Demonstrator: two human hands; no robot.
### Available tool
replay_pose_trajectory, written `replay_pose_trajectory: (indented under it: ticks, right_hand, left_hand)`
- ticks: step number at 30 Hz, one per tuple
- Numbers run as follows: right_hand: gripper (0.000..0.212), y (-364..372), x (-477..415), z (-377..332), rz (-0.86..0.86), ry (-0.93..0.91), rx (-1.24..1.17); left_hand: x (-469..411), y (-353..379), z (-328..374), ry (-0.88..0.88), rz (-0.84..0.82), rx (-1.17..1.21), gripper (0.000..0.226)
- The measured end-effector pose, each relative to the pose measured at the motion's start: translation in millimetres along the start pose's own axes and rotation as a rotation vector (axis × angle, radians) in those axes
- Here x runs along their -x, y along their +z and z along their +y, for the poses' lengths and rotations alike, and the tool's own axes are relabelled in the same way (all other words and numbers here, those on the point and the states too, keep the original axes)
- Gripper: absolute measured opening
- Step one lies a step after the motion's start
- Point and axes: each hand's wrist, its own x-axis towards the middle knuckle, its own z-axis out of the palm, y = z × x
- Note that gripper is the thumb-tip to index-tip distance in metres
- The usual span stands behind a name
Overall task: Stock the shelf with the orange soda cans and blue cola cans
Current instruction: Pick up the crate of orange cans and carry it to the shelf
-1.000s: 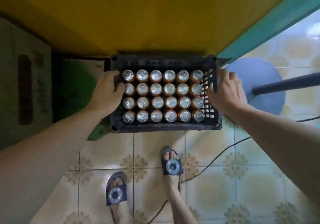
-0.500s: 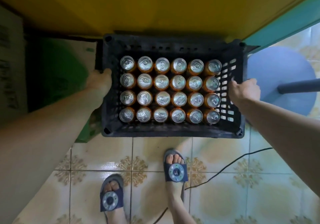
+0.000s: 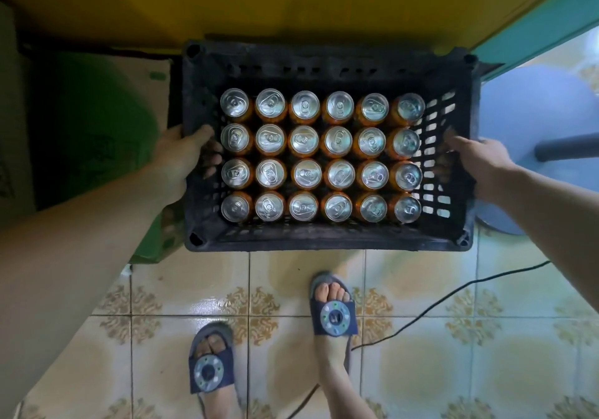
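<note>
A black slotted plastic crate hangs above the tiled floor between my hands. Inside stand several orange soda cans in tidy rows, silver tops up. My left hand grips the crate's left wall, fingers hooked through its slots. My right hand grips the right wall the same way, fingertips poking through the lattice. No blue cola cans and no shelf are in view.
A yellow surface lies just beyond the crate. A green and tan carton sits at the left, a blue round stool with a dark bar at the right. A black cable crosses the tiles beside my sandalled feet.
The crate has risen toward the camera and looks bigger. Both hands shifted from the top rim down onto the side walls.
</note>
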Motion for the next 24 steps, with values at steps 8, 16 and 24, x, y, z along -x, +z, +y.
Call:
replay_pose_trajectory:
  ticks: [8,16,24]
  right_hand:
    - [0.036,-5,1,-3,-0.136,0.062,-0.029]
    - [0.034,-23,54,2,-0.048,0.000,0.051]
    - [0.033,-88,214,-30,0.009,-0.029,0.093]
  left_hand:
    - [-6,-6,-1,-0.064,-0.138,0.075,0.025]
    - [43,-29,3,-0.122,-0.116,0.090,0.029]
    - [202,-91,53,-0.151,-0.078,0.095,0.020]
